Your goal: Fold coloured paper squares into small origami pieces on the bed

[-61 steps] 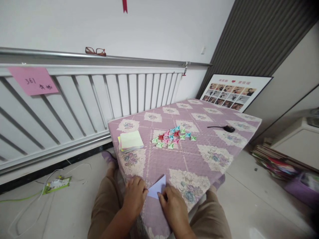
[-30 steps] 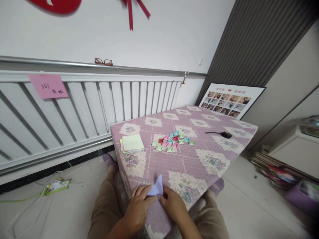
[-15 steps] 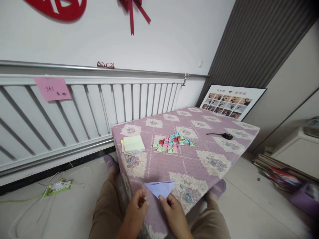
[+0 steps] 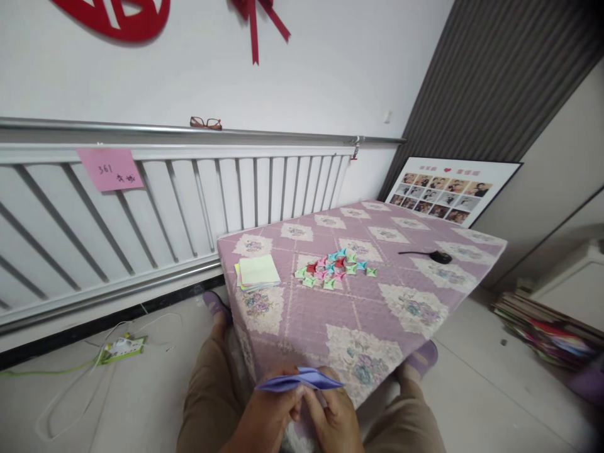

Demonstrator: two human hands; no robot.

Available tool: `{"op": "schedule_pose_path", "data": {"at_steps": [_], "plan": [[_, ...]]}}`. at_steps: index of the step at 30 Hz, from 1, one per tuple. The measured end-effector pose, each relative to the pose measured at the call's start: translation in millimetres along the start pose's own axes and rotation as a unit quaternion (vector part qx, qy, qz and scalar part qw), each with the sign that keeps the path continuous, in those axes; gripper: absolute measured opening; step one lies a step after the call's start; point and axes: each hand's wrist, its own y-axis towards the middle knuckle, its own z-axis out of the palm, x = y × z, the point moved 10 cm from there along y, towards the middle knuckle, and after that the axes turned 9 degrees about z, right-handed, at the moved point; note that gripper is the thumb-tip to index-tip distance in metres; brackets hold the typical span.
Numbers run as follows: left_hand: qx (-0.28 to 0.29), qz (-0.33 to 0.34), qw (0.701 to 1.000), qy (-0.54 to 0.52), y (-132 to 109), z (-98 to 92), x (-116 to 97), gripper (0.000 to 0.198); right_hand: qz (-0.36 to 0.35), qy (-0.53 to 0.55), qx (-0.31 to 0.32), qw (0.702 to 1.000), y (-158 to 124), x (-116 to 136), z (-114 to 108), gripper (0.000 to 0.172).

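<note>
A folded purple sheet of paper [image 4: 302,379] is held low over the near end of the table, its layers slightly parted along the edge. My left hand [image 4: 278,409] grips it from the left, thumb near the middle. From the right, my right hand [image 4: 333,409] pinches it, with the two thumbs close together. Beyond the hands, several small folded paper pieces [image 4: 330,269] in green, pink, blue and red lie in a cluster. A stack of square coloured paper [image 4: 258,272], pale yellow on top, sits at the table's left side.
A floral cloth covers the table [image 4: 311,321]. A black spoon-like utensil [image 4: 440,257] lies to the right. A photo board [image 4: 438,189] leans at the far end. Along the left runs a white radiator [image 4: 189,195]; a power strip [image 4: 123,348] with cables is on the floor.
My left hand has come in from beside the purple paper and now holds it too. The paper has moved nearer to me and turned, its edge now facing up. The view has shifted slightly.
</note>
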Motion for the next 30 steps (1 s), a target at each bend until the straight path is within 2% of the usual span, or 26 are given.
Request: {"op": "schedule_pose_path", "data": {"at_steps": [3, 5, 7, 8, 10, 12, 16, 19, 21, 24, 30], "plan": [[0.01, 0.006, 1.0, 0.009, 1.4, 3.6, -12.9, 0.025, -0.003, -0.016, 0.041, 0.999, 4.0, -1.3, 4.0, 0.019], [0.008, 0.006, 0.999, 0.044, 4.2, 0.2, -20.5, 0.025, 0.019, -0.019, 0.06, 0.998, 7.7, -11.3, -0.4, 0.018], [0.002, -0.001, 0.995, 0.099, 7.0, -7.2, -26.9, 0.025, 0.073, -0.006, 0.041, 0.996, 11.2, -27.8, -17.7, 0.018], [0.0, -0.004, 0.991, 0.132, 7.9, -11.1, -30.1, 0.024, 0.117, 0.007, 0.001, 0.993, 11.9, -38.0, -33.7, 0.018], [0.012, 0.0, 0.98, 0.198, 9.0, -15.5, -37.8, 0.022, 0.185, 0.038, -0.033, 0.981, 10.8, -49.0, -56.5, 0.023], [0.041, 0.028, 0.967, 0.248, 8.8, -13.6, -47.3, 0.017, 0.2, 0.051, -0.004, 0.979, 12.0, -40.4, -63.7, 0.024], [0.085, 0.088, 0.943, 0.308, 4.9, -5.0, -59.7, 0.013, 0.138, 0.005, 0.117, 0.983, 15.6, 2.0, -46.8, 0.015], [0.108, 0.106, 0.932, 0.33, 1.9, -0.1, -59.9, 0.011, 0.12, -0.04, 0.17, 0.977, 12.5, 13.2, -26.4, 0.012], [0.122, 0.106, 0.926, 0.342, 0.7, 1.7, -57.2, 0.01, 0.122, -0.063, 0.188, 0.973, 9.2, 11.7, -15.1, 0.014], [0.126, 0.068, 0.924, 0.354, 0.8, -0.7, -48.0, 0.016, 0.121, -0.085, 0.206, 0.967, 4.9, 10.0, -3.0, 0.014], [0.144, 0.018, 0.938, 0.314, -0.2, 1.0, -35.6, 0.05, 0.113, -0.096, 0.207, 0.967, 4.8, 15.9, 4.2, 0.016]]}}
